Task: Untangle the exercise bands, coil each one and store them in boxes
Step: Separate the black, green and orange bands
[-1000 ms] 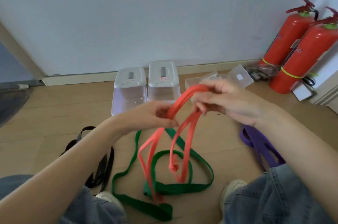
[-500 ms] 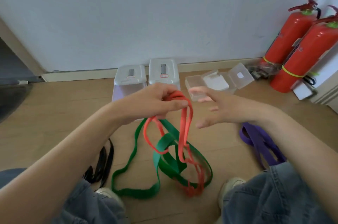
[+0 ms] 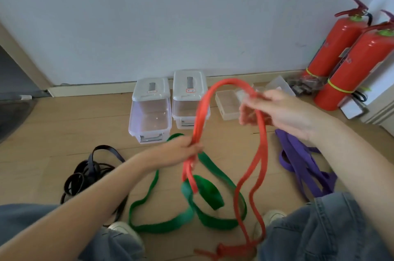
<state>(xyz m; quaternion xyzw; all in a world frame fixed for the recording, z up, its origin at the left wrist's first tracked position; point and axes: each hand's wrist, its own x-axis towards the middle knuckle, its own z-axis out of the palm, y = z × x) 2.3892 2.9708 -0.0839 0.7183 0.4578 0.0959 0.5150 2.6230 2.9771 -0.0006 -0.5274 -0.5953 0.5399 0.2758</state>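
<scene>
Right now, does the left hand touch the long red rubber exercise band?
Touching. The head view shows the left hand with its fingers curled around two strands of the long red rubber exercise band; no gap is visible between them.

red band (image 3: pixel 262 150), green band (image 3: pixel 149 194), purple band (image 3: pixel 298 160), black band (image 3: pixel 85 175), red extinguishers (image 3: pixel 332 47)

no readable text; red-framed labels on box lids (image 3: pixel 151 88) illegible.
</scene>
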